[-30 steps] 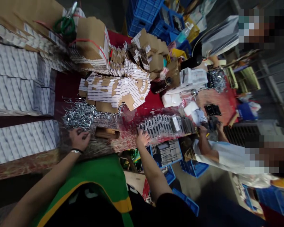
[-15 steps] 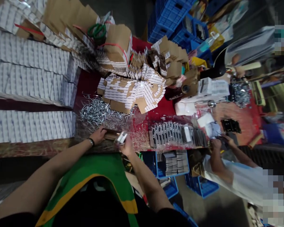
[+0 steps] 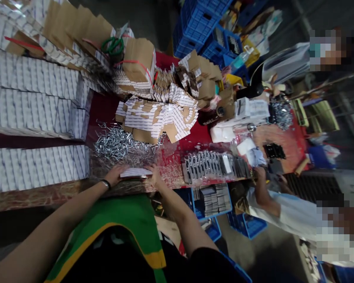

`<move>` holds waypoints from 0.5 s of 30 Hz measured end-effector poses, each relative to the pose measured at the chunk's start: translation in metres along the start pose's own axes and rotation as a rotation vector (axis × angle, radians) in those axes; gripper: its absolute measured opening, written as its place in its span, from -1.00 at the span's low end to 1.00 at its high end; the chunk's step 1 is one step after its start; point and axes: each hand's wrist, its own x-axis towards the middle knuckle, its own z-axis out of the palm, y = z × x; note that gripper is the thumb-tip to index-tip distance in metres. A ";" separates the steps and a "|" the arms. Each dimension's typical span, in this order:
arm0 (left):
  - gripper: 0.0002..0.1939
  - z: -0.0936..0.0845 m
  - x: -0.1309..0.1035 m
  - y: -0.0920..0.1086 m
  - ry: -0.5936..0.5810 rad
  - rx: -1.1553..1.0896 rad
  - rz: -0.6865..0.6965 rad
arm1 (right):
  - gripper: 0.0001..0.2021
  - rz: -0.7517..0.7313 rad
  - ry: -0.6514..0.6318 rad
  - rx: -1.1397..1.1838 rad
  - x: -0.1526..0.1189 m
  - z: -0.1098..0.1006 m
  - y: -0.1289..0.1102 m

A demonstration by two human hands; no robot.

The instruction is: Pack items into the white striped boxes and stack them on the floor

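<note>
Between my two hands is a small white carton (image 3: 135, 172) with thin dark stripes, held near the table's front edge. My left hand (image 3: 115, 175) grips its left end, and my right hand (image 3: 156, 177) has the right end, fingers closed round it. What is inside the carton cannot be seen. Just beyond it lies a loose heap of shiny metal pins (image 3: 113, 141). Flat striped cartons (image 3: 149, 118) with brown insides are piled behind the heap. To the right of my right hand stands a row of metal lock-like pieces (image 3: 205, 167).
Stacked white cartons (image 3: 32, 110) fill the left side. Green-handled scissors (image 3: 112, 46) lie on cartons at the back. A dark bottle (image 3: 212, 116) stands mid-table. A co-worker's hand (image 3: 260, 175) works at the right; another person is farther back. Blue crates (image 3: 214, 210) sit below the table edge.
The carton showed its brown open side before, with a shiny piece in my right hand. Now its striped side faces up, both hands hold its ends, and the shiny piece is out of sight.
</note>
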 end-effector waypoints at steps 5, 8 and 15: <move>-0.08 -0.003 -0.012 0.012 -0.192 0.443 0.140 | 0.09 -0.111 -0.402 -0.586 -0.021 -0.001 -0.003; -0.10 0.011 -0.003 0.030 -0.199 0.562 0.135 | -0.05 -0.096 -0.329 -0.796 -0.026 0.008 -0.010; -0.24 0.023 0.008 0.040 -0.240 0.555 0.111 | -0.14 -0.135 -0.371 -0.774 -0.020 0.005 -0.013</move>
